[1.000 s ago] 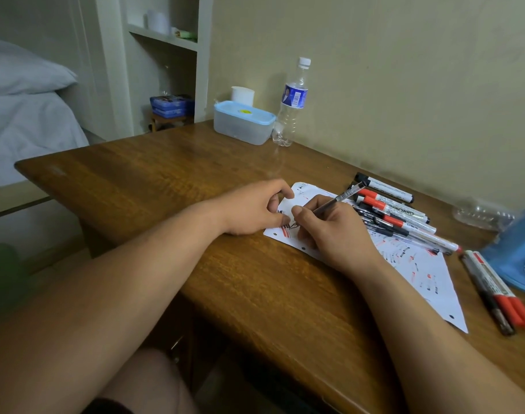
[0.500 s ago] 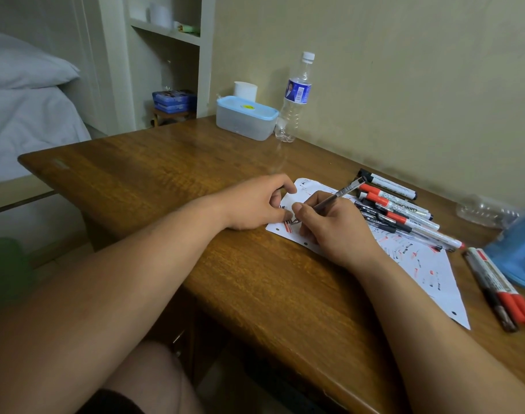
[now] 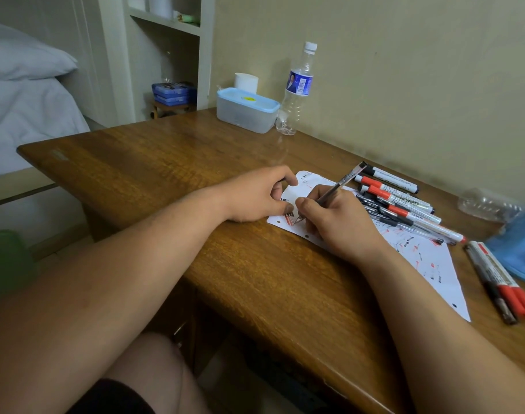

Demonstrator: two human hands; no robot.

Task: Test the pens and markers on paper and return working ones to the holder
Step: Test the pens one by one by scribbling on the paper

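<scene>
My right hand (image 3: 342, 222) grips a thin dark pen (image 3: 342, 183) in a writing hold. Its tip touches the near left corner of a white sheet (image 3: 428, 264), beside red and black test strokes. My left hand (image 3: 255, 195) rests on the sheet's left end, fingers loosely curled, with the thumb and index tip pressing the paper. A pile of several red and black capped markers (image 3: 404, 204) lies across the sheet's far side. More markers (image 3: 500, 282) lie to the right of the sheet, next to a blue holder (image 3: 518, 249) at the frame edge.
A wooden desk (image 3: 171, 162) stands against a beige wall. At the back are a lidded plastic box (image 3: 246, 110) and a water bottle (image 3: 297, 91). Crumpled clear plastic (image 3: 488, 204) lies by the wall. A bed is at the far left.
The pen has tilted more upright and its tip has shifted slightly over the strokes at the paper's corner. My left hand has stayed on the sheet.
</scene>
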